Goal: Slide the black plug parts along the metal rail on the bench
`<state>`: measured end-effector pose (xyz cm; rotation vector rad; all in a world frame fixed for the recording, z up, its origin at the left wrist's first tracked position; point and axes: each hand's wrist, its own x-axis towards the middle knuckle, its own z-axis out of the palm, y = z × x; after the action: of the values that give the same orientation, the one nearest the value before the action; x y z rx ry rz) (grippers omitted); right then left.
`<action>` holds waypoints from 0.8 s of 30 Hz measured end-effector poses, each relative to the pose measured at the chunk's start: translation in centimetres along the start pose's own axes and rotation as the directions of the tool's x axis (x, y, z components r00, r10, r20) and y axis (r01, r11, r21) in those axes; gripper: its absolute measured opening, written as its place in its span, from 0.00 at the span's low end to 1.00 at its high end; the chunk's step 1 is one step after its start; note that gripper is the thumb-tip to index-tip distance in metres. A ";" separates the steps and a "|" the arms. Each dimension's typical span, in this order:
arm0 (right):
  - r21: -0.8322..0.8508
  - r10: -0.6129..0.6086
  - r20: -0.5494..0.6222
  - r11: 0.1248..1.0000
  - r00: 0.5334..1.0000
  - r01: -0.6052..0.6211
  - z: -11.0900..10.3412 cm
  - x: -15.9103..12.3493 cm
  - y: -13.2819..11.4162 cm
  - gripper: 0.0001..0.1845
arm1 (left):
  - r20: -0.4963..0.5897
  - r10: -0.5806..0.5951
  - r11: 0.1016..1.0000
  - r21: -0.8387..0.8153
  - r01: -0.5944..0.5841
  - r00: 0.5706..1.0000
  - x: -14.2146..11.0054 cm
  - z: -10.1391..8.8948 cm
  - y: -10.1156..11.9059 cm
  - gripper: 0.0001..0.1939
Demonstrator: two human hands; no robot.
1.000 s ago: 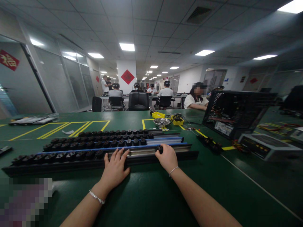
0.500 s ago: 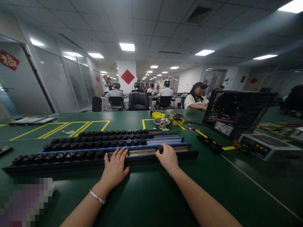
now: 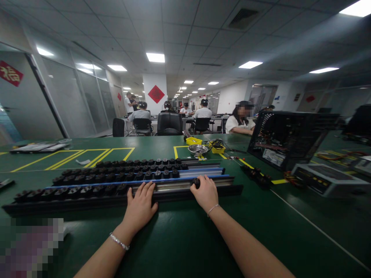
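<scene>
My left hand [image 3: 141, 202] lies open with fingers spread over the nearest long black rail [image 3: 171, 196], its fingertips by the rail's metal channel. In my right hand [image 3: 206, 193] the fingers close on a small round black part [image 3: 196, 182], which sits at the channel of the same rail, toward its right end. Several black socket-like modules [image 3: 62, 192] line the left stretch of this rail, up to my left fingers. Behind it run more rails with blue edge strips [image 3: 203, 178], also carrying rows of black modules [image 3: 116, 177].
A metal bowl [image 3: 198, 149] and yellow trays [image 3: 193, 141] stand beyond the rails. Loose black modules [image 3: 257, 177] lie right of them. Further right are an open computer case [image 3: 290, 141] and a power supply [image 3: 327, 179]. A person [image 3: 240, 121] sits across the green table [image 3: 179, 239].
</scene>
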<state>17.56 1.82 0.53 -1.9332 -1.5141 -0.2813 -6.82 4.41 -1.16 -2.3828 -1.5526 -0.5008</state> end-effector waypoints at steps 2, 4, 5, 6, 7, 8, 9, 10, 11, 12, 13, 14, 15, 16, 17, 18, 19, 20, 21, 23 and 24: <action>0.008 0.004 0.019 1.000 1.000 -0.004 -0.2 0.0 -0.1 0.09 | 0.006 0.001 1.000 -0.001 -0.001 1.000 0.0 -0.1 0.0 0.29; 0.017 0.002 0.030 1.000 1.000 -0.002 -0.4 0.0 -0.2 0.08 | 0.008 0.000 1.000 -0.003 0.000 1.000 0.0 -0.2 0.1 0.29; 0.019 0.001 0.032 1.000 0.999 -0.002 -0.5 0.0 -0.2 0.08 | 0.009 -0.003 1.000 -0.004 0.003 1.000 0.0 -0.3 0.1 0.28; 0.019 0.002 0.033 1.000 0.999 -0.002 -0.5 0.0 -0.2 0.08 | 0.009 -0.007 1.000 -0.006 0.008 1.000 0.0 -0.3 0.1 0.28; 0.018 0.004 0.034 1.000 0.999 -0.005 -0.5 0.0 -0.2 0.08 | 0.008 -0.013 1.000 -0.007 0.013 1.000 0.1 -0.3 0.1 0.28; 0.016 0.007 0.033 1.000 0.999 -0.008 -0.5 0.0 -0.1 0.08 | 0.006 -0.019 1.000 -0.007 0.019 1.000 0.1 -0.4 0.2 0.28; 0.014 0.010 0.032 1.000 0.999 -0.011 -0.5 0.0 -0.1 0.08 | 0.004 -0.023 1.000 -0.008 0.023 1.000 0.1 -0.4 0.2 0.28; 0.014 0.012 0.029 1.000 1.000 -0.012 -0.5 0.0 0.0 0.08 | 0.003 -0.027 1.000 -0.008 0.027 1.000 0.1 -0.4 0.2 0.28; 0.014 0.013 0.027 1.000 1.000 -0.013 -0.5 0.1 0.0 0.08 | 0.003 -0.029 1.000 -0.009 0.029 1.000 0.1 -0.4 0.3 0.28; 0.016 0.011 0.026 1.000 1.000 -0.011 -0.5 0.1 0.1 0.07 | 0.002 -0.030 1.000 -0.008 0.030 1.000 0.2 -0.4 0.3 0.29; 0.018 0.009 0.026 1.000 1.000 -0.010 -0.5 0.1 0.1 0.07 | 0.001 -0.030 1.000 -0.008 0.030 1.000 0.2 -0.5 0.3 0.29; 0.020 0.009 0.027 1.000 1.000 -0.010 -0.5 0.1 0.1 0.07 | -0.001 -0.030 1.000 -0.009 0.030 1.000 0.2 -0.5 0.3 0.29; 0.022 0.010 0.031 1.000 0.999 -0.011 -0.5 0.1 0.2 0.07 | -0.002 -0.030 0.999 -0.010 0.030 1.000 0.2 -0.5 0.3 0.29; 0.023 0.012 0.034 1.000 0.999 -0.013 -0.6 0.1 0.1 0.07 | -0.004 -0.031 0.999 -0.011 0.030 1.000 0.1 -0.4 0.3 0.29; 0.023 0.015 0.036 1.000 0.999 -0.016 -0.6 0.1 0.1 0.07 | -0.004 -0.030 0.999 -0.014 0.030 1.000 0.1 -0.4 0.3 0.29; 0.022 0.016 0.035 1.000 0.999 -0.017 -0.6 0.1 0.1 0.06 | -0.004 -0.031 0.999 -0.017 0.031 0.999 0.1 -0.4 0.2 0.29; 0.019 0.016 0.033 1.000 0.999 -0.017 -0.6 0.1 0.1 0.06 | -0.005 -0.033 0.999 -0.019 0.033 0.999 0.1 -0.3 0.2 0.29; 0.015 0.015 0.030 1.000 0.999 -0.015 -0.6 0.1 0.1 0.06 | -0.005 -0.034 0.999 -0.021 0.034 0.999 0.1 -0.3 0.2 0.29; 0.011 0.013 0.026 1.000 1.000 -0.013 -0.6 0.1 0.1 0.06 | -0.007 -0.036 0.999 -0.023 0.036 0.999 0.1 -0.2 0.2 0.29; 0.006 0.008 0.019 1.000 1.000 -0.008 -0.5 0.1 0.1 0.06 | -0.010 -0.038 0.999 -0.024 0.037 0.999 0.1 -0.1 0.2 0.29; 0.006 0.007 0.015 1.000 1.000 -0.007 -0.5 0.1 0.1 0.06 | -0.012 -0.037 0.999 -0.025 0.036 0.999 0.1 -0.1 0.2 0.29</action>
<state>17.78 1.55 0.93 -1.9391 -1.5165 -0.2590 -6.63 4.42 -1.04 -2.3686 -1.5964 -0.5437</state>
